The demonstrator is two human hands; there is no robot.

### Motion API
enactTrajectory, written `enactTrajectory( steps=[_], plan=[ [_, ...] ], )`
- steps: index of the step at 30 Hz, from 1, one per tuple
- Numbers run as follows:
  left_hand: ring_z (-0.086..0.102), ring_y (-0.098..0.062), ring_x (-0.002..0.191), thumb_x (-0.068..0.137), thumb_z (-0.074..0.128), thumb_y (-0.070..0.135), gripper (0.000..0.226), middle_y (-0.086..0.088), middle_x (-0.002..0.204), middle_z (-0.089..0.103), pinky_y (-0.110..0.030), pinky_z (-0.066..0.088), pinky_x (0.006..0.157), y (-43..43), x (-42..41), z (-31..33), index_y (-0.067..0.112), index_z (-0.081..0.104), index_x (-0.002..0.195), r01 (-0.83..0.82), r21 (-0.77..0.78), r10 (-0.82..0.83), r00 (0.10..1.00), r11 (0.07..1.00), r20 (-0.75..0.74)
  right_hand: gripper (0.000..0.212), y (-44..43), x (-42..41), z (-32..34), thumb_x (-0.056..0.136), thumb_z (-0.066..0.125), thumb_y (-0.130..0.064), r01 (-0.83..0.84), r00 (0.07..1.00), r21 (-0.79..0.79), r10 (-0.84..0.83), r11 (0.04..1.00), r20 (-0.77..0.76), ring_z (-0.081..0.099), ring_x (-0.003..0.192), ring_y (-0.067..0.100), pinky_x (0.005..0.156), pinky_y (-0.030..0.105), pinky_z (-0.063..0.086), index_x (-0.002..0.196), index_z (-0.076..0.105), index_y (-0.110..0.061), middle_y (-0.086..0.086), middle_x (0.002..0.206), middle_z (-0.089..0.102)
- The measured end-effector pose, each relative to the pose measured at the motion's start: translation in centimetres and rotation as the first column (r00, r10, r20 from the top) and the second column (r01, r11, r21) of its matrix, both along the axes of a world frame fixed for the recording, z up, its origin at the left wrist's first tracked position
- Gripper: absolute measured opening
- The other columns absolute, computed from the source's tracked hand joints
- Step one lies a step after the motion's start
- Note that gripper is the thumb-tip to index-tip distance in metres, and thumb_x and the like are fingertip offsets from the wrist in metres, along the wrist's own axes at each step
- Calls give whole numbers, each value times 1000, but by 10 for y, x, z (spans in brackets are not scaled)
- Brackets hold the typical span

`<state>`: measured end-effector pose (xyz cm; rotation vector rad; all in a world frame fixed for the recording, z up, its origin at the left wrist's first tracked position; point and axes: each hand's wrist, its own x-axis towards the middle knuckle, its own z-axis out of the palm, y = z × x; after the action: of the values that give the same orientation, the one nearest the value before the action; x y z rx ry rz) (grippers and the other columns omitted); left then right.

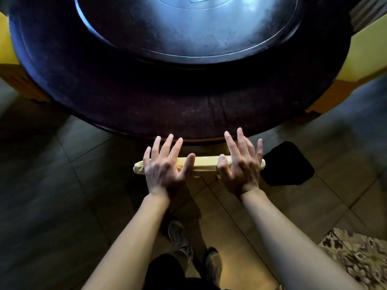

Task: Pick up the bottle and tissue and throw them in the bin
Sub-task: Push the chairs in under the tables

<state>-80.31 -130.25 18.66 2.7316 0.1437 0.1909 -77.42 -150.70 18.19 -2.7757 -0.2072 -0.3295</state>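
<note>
- Left hand: fingers spread wide apart, back of the hand toward the camera, holding nothing. It is raised in front of a yellow padded chair top, which runs crosswise behind both hands.
- Right hand: fingers likewise splayed and empty, level with the left hand and set a short way apart from it. Its thumb overlaps the chair top in the view; whether either hand actually touches the padding cannot be told from this angle.
- Both forearms are bare and reach forward from the bottom of the view.
- Task items: no bottle or tissue is visible on any surface in view.
- Container: a dark, roughly square shape sits on the floor just right of the right hand, below the table edge. It may be a bin seen from above, but its interior is black and no contents can be made out.
- Round table: dark top, directly beyond the hands, carrying a raised round turntable with a reflective surface at its centre.
- Yellow chairs stand at the table's left and right sides.
- Floor: grey tiles; a patterned rug lies at lower right.
- The person's two shoes show between the forearms.
</note>
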Motion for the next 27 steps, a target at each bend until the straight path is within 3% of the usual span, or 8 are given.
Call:
enactTrajectory(
  steps=[6,14,16,21,27],
  plan=[
    [22,-26,154,85,8,84,97,-5,164,34,-57,14,121,-40,-18,29,23,32,157,98,-7,-98,984,995,-152,67,-44,-47,26,98,35,-53,155,986,56,-151,986,-67,41,145,35,123,62,2,151,47,-15,22,161,35],
    [5,-25,157,83,16,86,95,-2,170,14,-61,2,122,-214,-62,77,32,17,161,439,107,-414,889,892,-195,59,-224,-148,71,95,44,-47,416,906,47,-418,908,61,56,130,38,118,65,20,140,61,-12,25,150,50],
    [3,-26,157,86,19,85,92,-2,170,11,-61,0,122,-265,-72,85,32,14,161,532,150,-505,843,834,-185,65,-278,-181,83,95,40,-51,499,866,3,-499,867,28,49,137,38,120,64,15,146,54,-14,23,155,43],
    [-3,-25,157,88,23,83,90,-2,171,6,-61,0,123,-379,-89,97,32,10,161,659,186,-640,752,728,-157,80,-394,-247,109,94,23,-68,692,702,-116,-701,713,-126,14,155,36,122,60,0,162,19,-26,16,170,7],
    [-16,-24,156,89,27,82,91,0,171,-8,-59,-3,123,-492,-92,111,32,5,162,781,153,-771,623,606,-130,83,-489,-288,126,92,15,-75,811,561,-110,-817,575,-138,7,156,36,123,63,2,162,8,-31,15,170,-3]
  ],
)
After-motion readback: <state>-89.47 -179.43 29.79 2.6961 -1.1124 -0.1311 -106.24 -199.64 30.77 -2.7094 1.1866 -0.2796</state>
